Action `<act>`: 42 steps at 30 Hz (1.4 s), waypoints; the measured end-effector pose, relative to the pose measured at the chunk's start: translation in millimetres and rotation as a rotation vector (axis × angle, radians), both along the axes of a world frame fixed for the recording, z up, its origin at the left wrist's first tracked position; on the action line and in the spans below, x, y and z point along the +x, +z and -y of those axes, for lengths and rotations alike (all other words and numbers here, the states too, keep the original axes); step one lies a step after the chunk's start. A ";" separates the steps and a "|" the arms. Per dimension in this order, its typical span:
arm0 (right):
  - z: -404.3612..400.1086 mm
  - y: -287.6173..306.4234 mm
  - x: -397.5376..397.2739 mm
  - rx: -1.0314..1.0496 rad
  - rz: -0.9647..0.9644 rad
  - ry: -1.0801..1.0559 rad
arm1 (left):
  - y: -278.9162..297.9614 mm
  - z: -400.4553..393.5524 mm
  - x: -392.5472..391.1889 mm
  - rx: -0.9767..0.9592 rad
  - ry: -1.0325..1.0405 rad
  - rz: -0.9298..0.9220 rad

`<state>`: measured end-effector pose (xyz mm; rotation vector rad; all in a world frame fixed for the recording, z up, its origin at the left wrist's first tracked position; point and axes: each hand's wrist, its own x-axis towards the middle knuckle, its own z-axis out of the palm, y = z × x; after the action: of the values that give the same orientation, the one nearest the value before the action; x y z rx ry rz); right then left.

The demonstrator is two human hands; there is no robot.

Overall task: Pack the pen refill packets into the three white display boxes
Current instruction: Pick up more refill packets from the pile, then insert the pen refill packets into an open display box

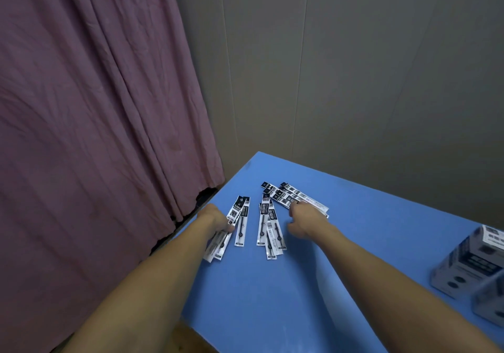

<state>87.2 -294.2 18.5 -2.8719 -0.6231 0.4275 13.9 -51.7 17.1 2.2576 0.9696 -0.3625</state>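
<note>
Pen refill packets lie in three loose clusters on blue table [368, 243], far-left corner. Left cluster [240, 224] and middle cluster [268, 227] run long axis near-to-far, black headers away from person; far cluster [293, 197] fans slantwise, headers toward far left. Left hand [216, 220] grips several left-cluster packets, fingers curled round them. Right hand [304, 220] rests on far cluster, fingers bent down; actual hold cannot be told. White display boxes [474, 265] at right edge, blurred, cut off by frame. Purple curtain [81, 107] hangs left.
</note>
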 end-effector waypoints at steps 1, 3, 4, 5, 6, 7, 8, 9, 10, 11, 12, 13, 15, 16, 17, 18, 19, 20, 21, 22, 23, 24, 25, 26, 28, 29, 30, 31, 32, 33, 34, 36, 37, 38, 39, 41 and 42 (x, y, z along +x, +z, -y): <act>1.6 1.2 -4.7 -0.006 0.001 -0.003 | 2.6 -0.2 -1.9 -0.011 -0.017 0.029; 6.9 3.6 -15.5 -0.011 -0.001 -0.028 | 8.4 1.4 -6.7 -0.056 -0.051 0.081; 10.8 5.1 -21.3 -0.011 -0.005 -0.049 | 11.2 2.9 -9.0 -0.080 -0.063 0.102; 15.4 7.2 -27.9 -0.012 -0.013 -0.069 | 14.1 4.8 -11.2 -0.102 -0.077 0.127; 21.0 9.7 -35.0 -0.014 -0.016 -0.084 | 15.5 6.8 -12.8 -0.116 -0.093 0.152; 26.8 12.4 -42.7 -0.019 -0.017 -0.100 | 16.9 9.2 -13.7 -0.126 -0.109 0.179; 32.9 14.5 -50.2 -0.023 -0.012 -0.115 | 19.6 13.4 -15.6 -0.138 -0.119 0.196; 39.5 16.4 -58.3 -0.024 -0.005 -0.131 | 23.9 19.6 -18.8 -0.156 -0.132 0.208; 46.0 18.1 -66.5 -0.024 0.007 -0.143 | 28.9 27.2 -23.4 -0.169 -0.150 0.222; 52.8 19.9 -76.0 -0.027 0.013 -0.157 | 33.8 35.9 -28.5 -0.175 -0.179 0.236; 59.7 21.4 -85.8 -0.032 0.020 -0.172 | 38.6 45.5 -35.0 -0.172 -0.216 0.250; 66.9 22.4 -96.0 -0.036 0.023 -0.190 | 42.4 55.1 -41.4 -0.162 -0.252 0.267; 81.8 22.2 -115.9 -0.029 0.027 -0.220 | 46.7 74.6 -54.2 -0.153 -0.306 0.311; 89.3 22.4 -126.1 -0.027 0.028 -0.233 | 47.2 84.3 -60.0 -0.160 -0.327 0.327; 96.9 23.3 -136.5 -0.030 0.027 -0.249 | 47.1 94.1 -65.7 -0.174 -0.348 0.340; 104.7 24.0 -146.5 -0.037 0.028 -0.264 | 47.3 103.9 -71.7 -0.197 -0.363 0.348; 112.6 24.3 -156.3 -0.044 0.026 -0.282 | 46.2 113.2 -77.2 -0.222 -0.378 0.355; 120.4 24.4 -165.0 -0.048 0.027 -0.299 | 45.8 122.6 -82.2 -0.243 -0.394 0.369; 128.8 25.1 -174.2 -0.051 0.026 -0.316 | 45.5 132.5 -86.5 -0.261 -0.411 0.383; 137.5 25.8 -182.8 -0.053 0.026 -0.330 | 44.5 142.6 -90.2 -0.280 -0.433 0.393; 146.7 27.0 -191.2 -0.054 0.027 -0.344 | 43.1 153.2 -93.7 -0.301 -0.456 0.403; 156.8 28.0 -198.4 -0.053 0.029 -0.360 | 41.8 164.2 -96.6 -0.325 -0.479 0.407; 167.5 29.5 -205.0 -0.053 0.031 -0.378 | 40.7 176.0 -99.5 -0.348 -0.501 0.411; 178.9 31.1 -210.9 -0.052 0.036 -0.394 | 39.9 187.8 -101.7 -0.362 -0.523 0.419; 202.7 34.0 -221.8 -0.056 0.038 -0.427 | 40.1 212.3 -106.0 -0.373 -0.553 0.437; 215.2 34.2 -227.2 -0.062 0.034 -0.445 | 39.2 224.8 -107.5 -0.381 -0.560 0.447; 227.4 33.6 -232.2 -0.067 0.030 -0.465 | 38.9 237.4 -109.1 -0.392 -0.571 0.455; 239.4 32.8 -237.6 -0.071 0.025 -0.486 | 39.3 250.1 -111.5 -0.403 -0.584 0.465; 251.6 30.9 -242.6 -0.073 0.019 -0.507 | 38.8 262.7 -112.8 -0.412 -0.599 0.474; 263.8 28.8 -247.3 -0.074 0.013 -0.525 | 39.2 275.4 -114.3 -0.422 -0.611 0.481; 275.7 26.5 -251.6 -0.075 0.003 -0.542 | 38.9 287.3 -115.2 -0.432 -0.620 0.484; 299.8 20.1 -259.7 -0.079 -0.019 -0.575 | 36.5 309.9 -115.7 -0.448 -0.631 0.479; 312.1 16.8 -262.3 -0.078 -0.030 -0.588 | 34.9 321.2 -115.6 -0.465 -0.638 0.473; 324.4 13.6 -263.4 -0.077 -0.036 -0.597 | 33.1 332.6 -115.1 -0.475 -0.647 0.470; 336.3 11.2 -263.2 -0.078 -0.038 -0.598 | 31.6 344.1 -114.2 -0.477 -0.649 0.474; 357.8 8.7 -260.6 -0.083 -0.032 -0.578 | 31.2 365.7 -113.0 -0.466 -0.636 0.481; 367.8 7.3 -258.6 -0.085 -0.028 -0.565 | 29.7 375.5 -110.5 -0.464 -0.617 0.483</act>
<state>-171.5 -662.0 25.8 -2.9355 0.2245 0.4052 -96.6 -427.2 46.8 2.0129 -0.0738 -0.2444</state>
